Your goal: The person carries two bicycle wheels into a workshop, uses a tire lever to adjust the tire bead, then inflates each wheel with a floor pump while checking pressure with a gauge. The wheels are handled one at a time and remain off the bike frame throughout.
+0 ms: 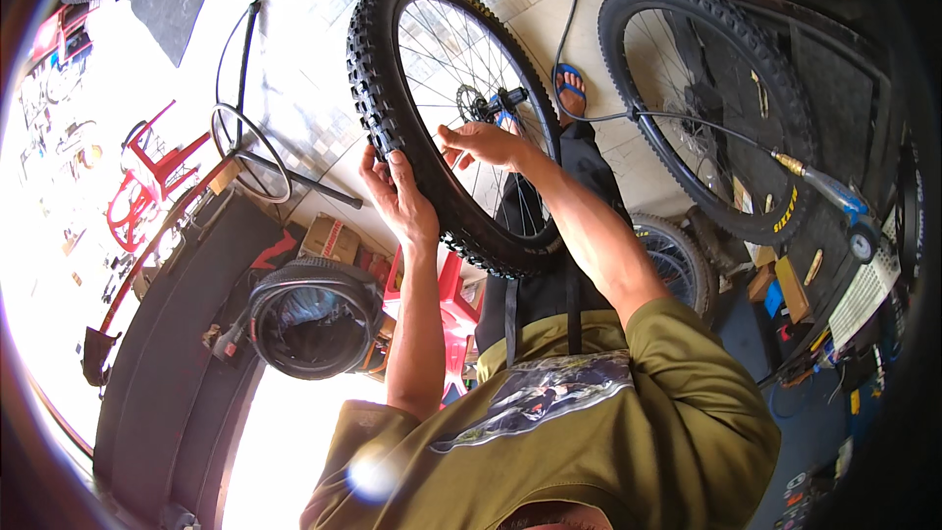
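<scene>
A bicycle wheel (pixel 401 118) with a black knobby tyre stands tilted in front of my lap. Its spokes, hub and brake disc (pixel 472 103) face right. Against the tread on the wheel's near left side is my left hand (pixel 404 204), thumb up and fingers loosely bent and apart; no firm grip shows. My right hand (pixel 488 146) is in front of the spokes, near the tyre's inner edge. Its index finger points left, the other fingers are partly bent, and nothing shows in it. Whether its fingertips touch the wheel I cannot tell.
To the right leans a second knobby-tyred wheel (pixel 614 54), crossed by an air hose with a blue-grey inflator gun (pixel 834 191). A black stand (pixel 247 103), a red plastic chair (pixel 162 172) and stacked tyres (pixel 260 329) are at left. Tools and small boxes (pixel 790 290) lie right.
</scene>
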Tool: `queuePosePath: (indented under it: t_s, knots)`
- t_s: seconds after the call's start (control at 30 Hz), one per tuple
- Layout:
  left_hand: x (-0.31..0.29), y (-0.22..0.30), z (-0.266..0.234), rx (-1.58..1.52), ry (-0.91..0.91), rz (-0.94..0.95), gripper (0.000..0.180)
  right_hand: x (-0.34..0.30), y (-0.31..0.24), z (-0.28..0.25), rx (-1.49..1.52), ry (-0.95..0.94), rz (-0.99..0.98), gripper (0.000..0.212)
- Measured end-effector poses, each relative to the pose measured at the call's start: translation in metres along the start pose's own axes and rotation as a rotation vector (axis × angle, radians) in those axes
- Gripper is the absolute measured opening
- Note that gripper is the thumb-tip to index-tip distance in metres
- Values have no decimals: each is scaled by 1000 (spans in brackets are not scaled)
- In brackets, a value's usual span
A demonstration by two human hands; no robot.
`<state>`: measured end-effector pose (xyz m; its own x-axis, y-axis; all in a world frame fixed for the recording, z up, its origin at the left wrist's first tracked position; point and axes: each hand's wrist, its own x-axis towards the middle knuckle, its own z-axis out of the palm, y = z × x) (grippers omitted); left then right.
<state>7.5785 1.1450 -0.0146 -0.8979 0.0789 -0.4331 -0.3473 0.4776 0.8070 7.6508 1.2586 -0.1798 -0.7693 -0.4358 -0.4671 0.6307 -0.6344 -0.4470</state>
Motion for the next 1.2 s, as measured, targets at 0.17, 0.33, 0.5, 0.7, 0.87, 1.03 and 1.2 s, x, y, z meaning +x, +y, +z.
queuePosePath:
  t_s: [0.17,0.33,0.5,0.7,0.87,1.03,1.2]
  knots:
    - [0,-3,-1,-14,0,3,53,-13,-3,8,-36,-19,-106,56]
    - [1,-4,3,-47,8,18,52,-1,1,-1,-129,-21,-18,42]
    - [0,-8,2,-95,27,17,53,-12,-2,7,3,-51,-122,34]
    - [1,-12,1,-91,38,34,52,-7,-1,12,-4,-40,-147,27]
    - [0,-8,4,-80,26,47,52,2,9,7,-39,5,-166,55]
    - [-1,-9,2,-94,22,46,52,-3,9,14,-1,72,-124,47]
    - [-2,-14,1,-68,35,57,53,-13,0,14,35,-23,-183,26]
